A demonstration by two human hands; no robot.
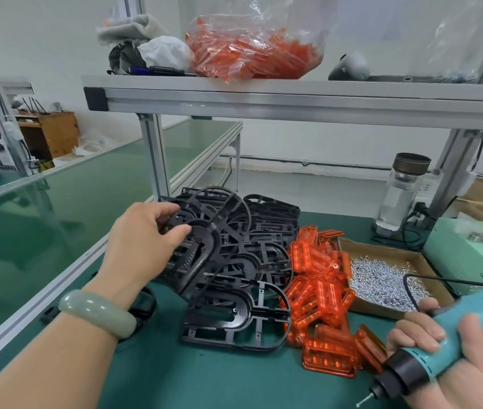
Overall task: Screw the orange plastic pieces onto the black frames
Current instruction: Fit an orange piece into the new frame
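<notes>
A pile of black plastic frames [258, 240] lies on the green mat at centre. My left hand [142, 240] grips one black frame [204, 234] by its left edge and holds it tilted above the pile. Another black frame [234, 317] lies flat at the front of the pile. To the right lies a heap of orange plastic pieces [320, 293]. My right hand [447, 358] holds a teal electric screwdriver [441, 346] at the lower right, its bit pointing down-left with a screw on the tip.
A cardboard tray [382, 308] of silver screws sits right of the orange pieces. Behind it stand a glass bottle [399, 196] and a pale green box [470, 255]. An aluminium shelf [293, 98] overhead carries a bag of orange parts [252, 45].
</notes>
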